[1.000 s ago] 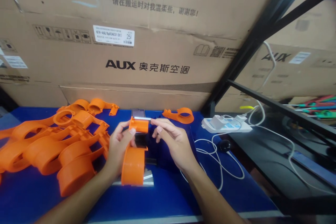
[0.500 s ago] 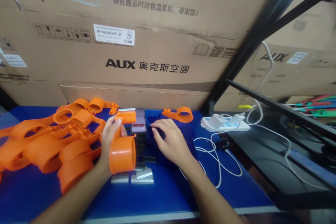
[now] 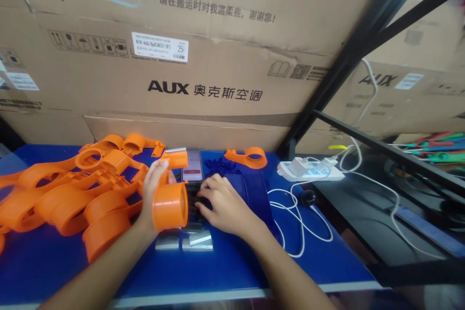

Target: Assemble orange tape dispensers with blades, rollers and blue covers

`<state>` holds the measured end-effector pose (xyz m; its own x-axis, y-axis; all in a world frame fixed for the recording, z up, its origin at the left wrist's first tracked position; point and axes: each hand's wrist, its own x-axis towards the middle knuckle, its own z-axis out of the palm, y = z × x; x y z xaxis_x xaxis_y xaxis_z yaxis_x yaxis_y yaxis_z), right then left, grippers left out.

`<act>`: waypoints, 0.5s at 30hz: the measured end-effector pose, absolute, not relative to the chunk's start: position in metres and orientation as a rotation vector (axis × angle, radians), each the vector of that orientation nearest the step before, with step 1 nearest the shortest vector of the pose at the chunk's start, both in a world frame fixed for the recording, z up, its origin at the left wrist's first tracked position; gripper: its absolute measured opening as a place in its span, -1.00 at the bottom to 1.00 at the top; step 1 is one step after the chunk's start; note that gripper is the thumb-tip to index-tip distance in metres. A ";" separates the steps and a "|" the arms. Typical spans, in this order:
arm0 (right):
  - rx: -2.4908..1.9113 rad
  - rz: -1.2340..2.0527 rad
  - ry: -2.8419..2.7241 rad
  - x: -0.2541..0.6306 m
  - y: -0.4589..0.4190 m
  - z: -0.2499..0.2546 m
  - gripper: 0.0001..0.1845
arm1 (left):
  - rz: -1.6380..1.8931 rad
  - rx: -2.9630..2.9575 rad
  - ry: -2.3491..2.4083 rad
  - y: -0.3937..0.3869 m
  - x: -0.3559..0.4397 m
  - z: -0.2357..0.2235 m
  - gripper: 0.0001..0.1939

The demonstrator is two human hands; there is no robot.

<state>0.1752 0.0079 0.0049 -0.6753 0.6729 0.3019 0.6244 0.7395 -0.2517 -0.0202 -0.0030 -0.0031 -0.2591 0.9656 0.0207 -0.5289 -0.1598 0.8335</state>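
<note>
Dispenser of ringed orange plastic (image 3: 169, 207) sits gripped in the left hand (image 3: 153, 186), inside the blue tabletop's (image 3: 218, 269) far edge. The right hand (image 3: 218, 206) curls at dark slim pieces (image 3: 192, 204), hold unclear; tugging could scatter them.

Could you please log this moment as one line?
left hand: holding orange part | right hand: at dark pieces, grip unclear | nearby: phone, silver pieces | left side: orange pile

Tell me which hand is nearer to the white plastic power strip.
Right. The right hand is left of the white plastic power strip; the left hand is farther left, holding an orange plastic piece with a round ring.
</note>
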 end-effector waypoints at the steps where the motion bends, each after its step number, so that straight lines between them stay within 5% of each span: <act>1: -1.001 0.187 -2.561 0.176 0.008 0.006 -0.87 | 1.666 0.678 0.874 -0.003 -0.020 -0.003 -0.53; 9: -1.037 0.185 -2.125 0.191 0.015 0.022 -0.96 | 1.710 0.732 0.994 -0.003 -0.016 -0.007 -0.66; 15: -0.928 0.238 -1.935 0.190 0.011 0.026 -0.92 | 1.568 0.871 1.025 -0.010 -0.002 -0.012 -0.48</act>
<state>0.1900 0.0109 0.0264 -0.2677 0.6907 0.6717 0.5076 0.6937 -0.5110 -0.0016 -0.0099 -0.0125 -0.2128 0.9764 0.0358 -0.3591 -0.1122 0.9265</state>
